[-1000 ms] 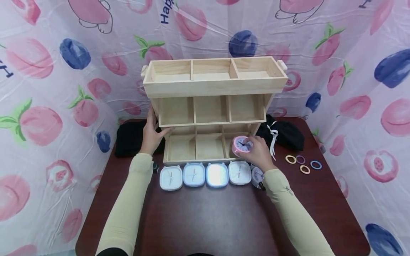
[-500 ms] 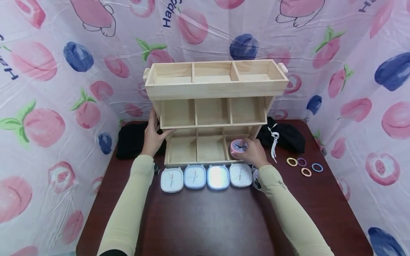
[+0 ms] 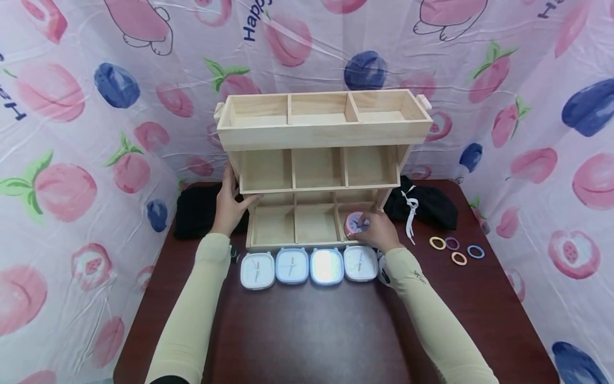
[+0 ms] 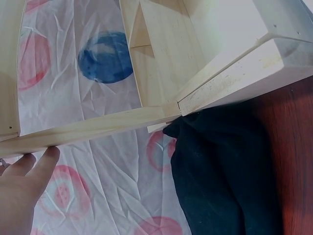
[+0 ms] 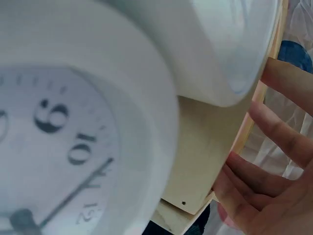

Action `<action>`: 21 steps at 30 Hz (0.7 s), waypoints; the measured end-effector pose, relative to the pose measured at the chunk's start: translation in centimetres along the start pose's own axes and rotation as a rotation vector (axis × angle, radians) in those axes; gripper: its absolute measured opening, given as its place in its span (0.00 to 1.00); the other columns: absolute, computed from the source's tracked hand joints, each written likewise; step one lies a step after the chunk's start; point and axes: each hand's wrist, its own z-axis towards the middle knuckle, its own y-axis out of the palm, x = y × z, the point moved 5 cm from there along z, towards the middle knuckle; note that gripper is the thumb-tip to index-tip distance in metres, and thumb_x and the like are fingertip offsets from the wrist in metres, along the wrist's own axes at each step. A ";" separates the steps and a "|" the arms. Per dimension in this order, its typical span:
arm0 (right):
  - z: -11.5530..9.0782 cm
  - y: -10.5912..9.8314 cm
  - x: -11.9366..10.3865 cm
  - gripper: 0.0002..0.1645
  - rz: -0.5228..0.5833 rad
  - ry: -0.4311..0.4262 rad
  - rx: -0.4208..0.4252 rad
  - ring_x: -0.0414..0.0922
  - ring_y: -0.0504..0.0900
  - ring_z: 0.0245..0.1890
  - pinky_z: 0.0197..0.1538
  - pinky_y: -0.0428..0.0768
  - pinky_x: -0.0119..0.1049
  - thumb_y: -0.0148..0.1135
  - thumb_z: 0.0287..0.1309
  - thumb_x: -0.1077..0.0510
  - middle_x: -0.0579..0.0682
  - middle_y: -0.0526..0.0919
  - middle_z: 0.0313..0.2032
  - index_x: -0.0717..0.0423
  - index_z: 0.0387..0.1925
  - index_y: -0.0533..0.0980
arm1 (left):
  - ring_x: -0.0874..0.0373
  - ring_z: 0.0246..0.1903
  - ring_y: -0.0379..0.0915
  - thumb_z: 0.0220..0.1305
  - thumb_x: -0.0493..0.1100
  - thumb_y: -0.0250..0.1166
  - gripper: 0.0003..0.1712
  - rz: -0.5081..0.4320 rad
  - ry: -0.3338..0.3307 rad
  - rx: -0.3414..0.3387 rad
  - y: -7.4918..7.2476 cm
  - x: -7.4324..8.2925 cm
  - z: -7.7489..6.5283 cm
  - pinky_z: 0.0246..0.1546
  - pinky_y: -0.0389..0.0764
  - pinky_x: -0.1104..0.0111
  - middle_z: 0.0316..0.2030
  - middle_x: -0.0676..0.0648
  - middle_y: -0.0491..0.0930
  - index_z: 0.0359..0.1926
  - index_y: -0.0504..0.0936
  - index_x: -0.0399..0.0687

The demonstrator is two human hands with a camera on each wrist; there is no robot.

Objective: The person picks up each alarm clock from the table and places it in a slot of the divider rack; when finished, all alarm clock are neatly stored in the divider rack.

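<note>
A three-tier wooden organizer (image 3: 323, 140) stands on the table, each tray divided into three compartments. My right hand (image 3: 381, 229) grips a pink alarm clock (image 3: 354, 224) inside the bottom tray's right compartment. In the right wrist view, that hand's fingers (image 5: 274, 132) reach over the tray edge, and the pink clock is hidden. My left hand (image 3: 227, 208) holds the organizer's left side, thumb at the middle tray's lower corner. Its fingertips touch a wooden strut (image 4: 98, 126) in the left wrist view. Beneath my right wrist, a round white clock (image 3: 382, 266) is partly covered.
Several square clocks (image 3: 292, 265) stand in a row before the organizer. A black cloth bundle (image 3: 194, 213) lies left, and a black drawstring bag (image 3: 431, 208) right. Several coloured rings (image 3: 459, 258) lie on the right of the table. Patterned cloth (image 3: 307, 53) hangs behind.
My right hand has lowered the pink clock from above the tray's front edge into the bottom right compartment and turned it slightly. The left hand keeps its place on the organizer.
</note>
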 end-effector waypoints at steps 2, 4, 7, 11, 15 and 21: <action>0.0 -0.1 -0.1 0.28 -0.001 0.012 -0.020 0.59 0.83 0.50 0.51 0.83 0.56 0.89 0.43 0.45 0.63 0.85 0.55 0.56 0.38 0.85 | 0.45 0.85 0.47 0.63 0.32 0.77 0.68 -0.002 0.004 -0.003 0.0 0.0 0.0 0.82 0.62 0.43 0.87 0.46 0.43 0.88 0.39 0.57; 0.0 -0.1 -0.1 0.27 -0.001 0.028 -0.043 0.59 0.84 0.49 0.51 0.83 0.55 0.88 0.45 0.44 0.63 0.85 0.55 0.56 0.39 0.85 | 0.45 0.85 0.47 0.64 0.32 0.77 0.68 0.003 0.006 -0.005 0.0 0.0 0.0 0.82 0.63 0.43 0.87 0.46 0.43 0.88 0.39 0.58; -0.2 -0.2 -0.1 0.25 0.007 0.034 -0.059 0.60 0.84 0.51 0.53 0.84 0.56 0.86 0.50 0.45 0.64 0.85 0.56 0.58 0.40 0.87 | 0.45 0.85 0.47 0.64 0.31 0.77 0.68 0.005 0.010 -0.001 -0.1 0.0 0.0 0.81 0.63 0.42 0.87 0.46 0.44 0.88 0.39 0.58; -1.2 -0.5 -0.2 0.25 0.018 -0.012 -0.028 0.65 0.82 0.61 0.61 0.83 0.61 0.80 0.58 0.46 0.69 0.81 0.64 0.62 0.48 0.88 | 0.44 0.85 0.48 0.64 0.32 0.76 0.67 0.020 0.004 -0.001 -0.1 -0.1 -0.1 0.81 0.64 0.42 0.87 0.47 0.44 0.88 0.40 0.58; -3.2 -1.2 -0.1 0.27 0.025 -0.039 0.044 0.67 0.79 0.62 0.62 0.81 0.64 0.76 0.63 0.48 0.70 0.80 0.65 0.64 0.53 0.86 | 0.45 0.85 0.49 0.64 0.31 0.76 0.67 0.027 -0.006 -0.012 0.0 -0.1 -0.3 0.80 0.66 0.44 0.87 0.47 0.45 0.88 0.40 0.58; -6.1 -3.1 0.0 0.27 0.014 -0.036 0.109 0.63 0.79 0.58 0.60 0.82 0.65 0.77 0.62 0.47 0.64 0.83 0.54 0.62 0.55 0.86 | 0.45 0.84 0.49 0.64 0.31 0.76 0.67 0.027 0.004 0.001 -0.2 0.2 -0.2 0.80 0.66 0.44 0.87 0.45 0.47 0.88 0.40 0.57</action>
